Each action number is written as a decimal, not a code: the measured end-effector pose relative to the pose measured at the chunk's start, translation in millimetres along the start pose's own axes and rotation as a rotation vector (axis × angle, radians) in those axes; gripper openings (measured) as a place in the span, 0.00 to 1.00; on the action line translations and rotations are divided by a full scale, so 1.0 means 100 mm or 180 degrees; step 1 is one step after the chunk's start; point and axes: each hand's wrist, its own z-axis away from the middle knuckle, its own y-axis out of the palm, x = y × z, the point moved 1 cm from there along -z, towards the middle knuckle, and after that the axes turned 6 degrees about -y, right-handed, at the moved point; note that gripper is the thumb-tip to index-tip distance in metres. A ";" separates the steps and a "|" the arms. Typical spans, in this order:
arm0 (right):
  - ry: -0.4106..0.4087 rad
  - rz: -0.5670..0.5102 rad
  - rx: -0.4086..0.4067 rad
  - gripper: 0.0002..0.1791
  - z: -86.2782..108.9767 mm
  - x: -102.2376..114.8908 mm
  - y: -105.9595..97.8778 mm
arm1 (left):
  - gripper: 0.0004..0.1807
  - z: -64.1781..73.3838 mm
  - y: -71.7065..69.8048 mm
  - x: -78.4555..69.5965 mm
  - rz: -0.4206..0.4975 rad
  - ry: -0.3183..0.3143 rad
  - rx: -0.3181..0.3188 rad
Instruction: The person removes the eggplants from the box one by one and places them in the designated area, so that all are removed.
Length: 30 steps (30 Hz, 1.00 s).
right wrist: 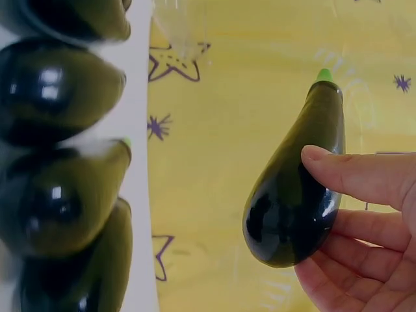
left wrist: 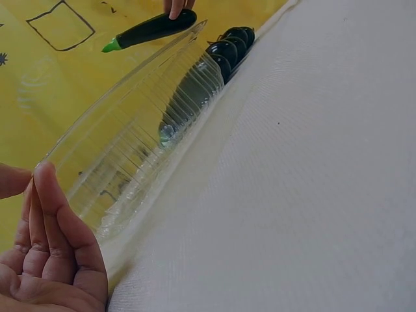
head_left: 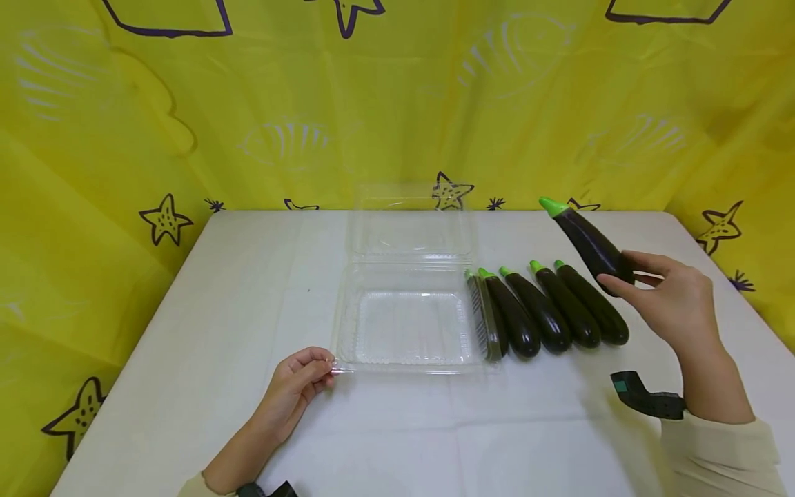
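A clear plastic clamshell box [head_left: 410,366] lies opened on the white table, its lid [head_left: 410,231] tilted up at the back. My left hand [head_left: 298,379] pinches the box's front left corner between thumb and fingers; the left wrist view shows this grip on the thin rim. At the right, my right hand [head_left: 673,297] holds a dark purple eggplant [right wrist: 296,182] by its thick end, raised above the table, with the green stem tip pointing up and left. Several more eggplants [head_left: 543,317] lie in a slanted row just right of the box, green tips toward the back.
The white table [head_left: 248,290] is bordered by a yellow curtain [head_left: 279,90] printed with stars and fish, behind and on both sides. The leftmost eggplant [head_left: 499,324] in the row sits right against the box's right wall, partly seen through the plastic.
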 end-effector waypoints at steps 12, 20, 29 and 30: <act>0.0360 0.0058 -0.0068 0.35 0.01 -0.25 -0.16 | 0.07 0.00 -0.01 0.00 -0.0008 -0.0023 -0.0030; 0.0608 0.0209 0.0235 0.37 0.01 -0.42 -0.18 | 0.06 0.00 0.00 0.01 -0.0015 -0.0043 -0.0071; 0.0717 0.0477 0.0384 0.42 -0.06 -0.89 -0.07 | 0.07 -0.01 -0.01 0.01 0.0006 -0.0019 -0.0018; 0.0729 0.0494 0.0415 0.42 -0.07 -0.94 -0.06 | 0.06 -0.01 -0.01 0.01 0.0003 -0.0020 -0.0021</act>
